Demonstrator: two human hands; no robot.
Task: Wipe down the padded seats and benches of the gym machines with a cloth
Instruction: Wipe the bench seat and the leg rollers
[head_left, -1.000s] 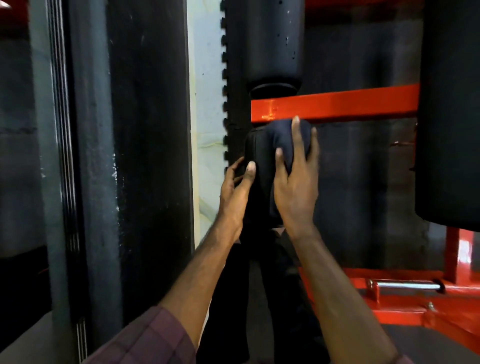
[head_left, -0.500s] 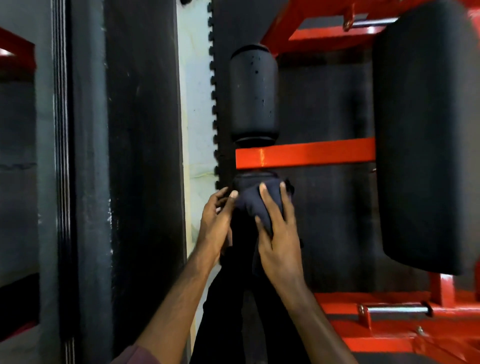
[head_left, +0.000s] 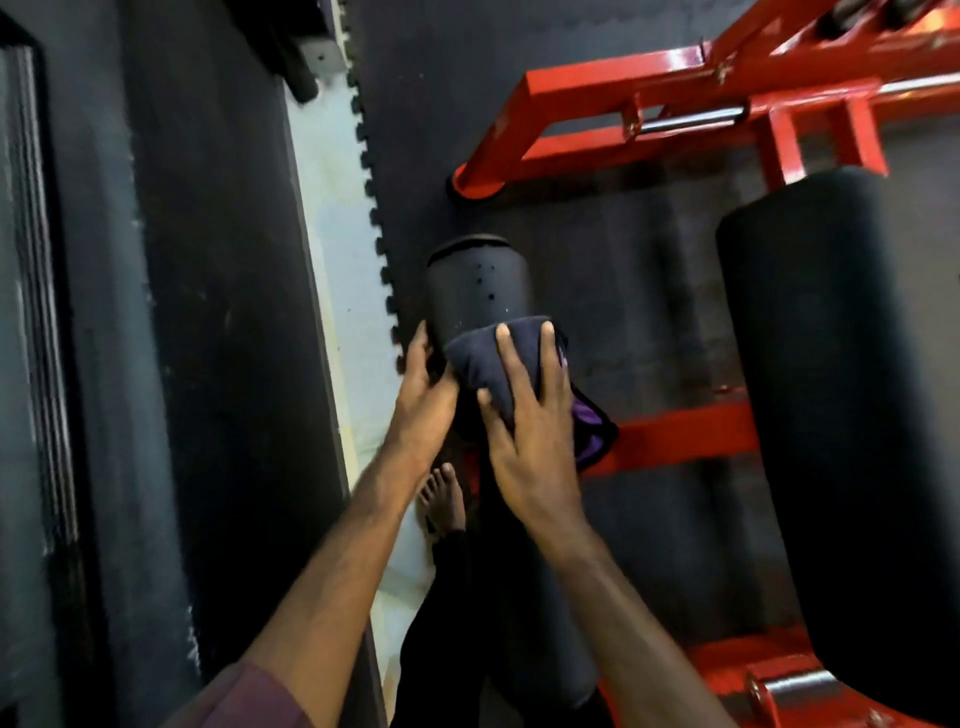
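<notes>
1. While the right hand (head_left: 530, 431) is pressing the dark cloth (head_left: 498, 358) onto the black roller pad (head_left: 478, 291), its fingers are lying spread and straight.
2. Left hand (head_left: 423, 395) is cupping the pad's left side, fingers relaxed.
3. Red frame (head_left: 685, 431) is sitting right of both hands.

Black roller pad (head_left: 475, 291), navy cloth (head_left: 498, 358), red frame (head_left: 685, 428).

Both bare forearms are stretched forward from the bottom edge. The right hand (head_left: 535, 421) is spread flat, its fingers pressed down. The left hand (head_left: 423, 397) is held alongside it, fingers extended; its thumb appears hidden.
</notes>
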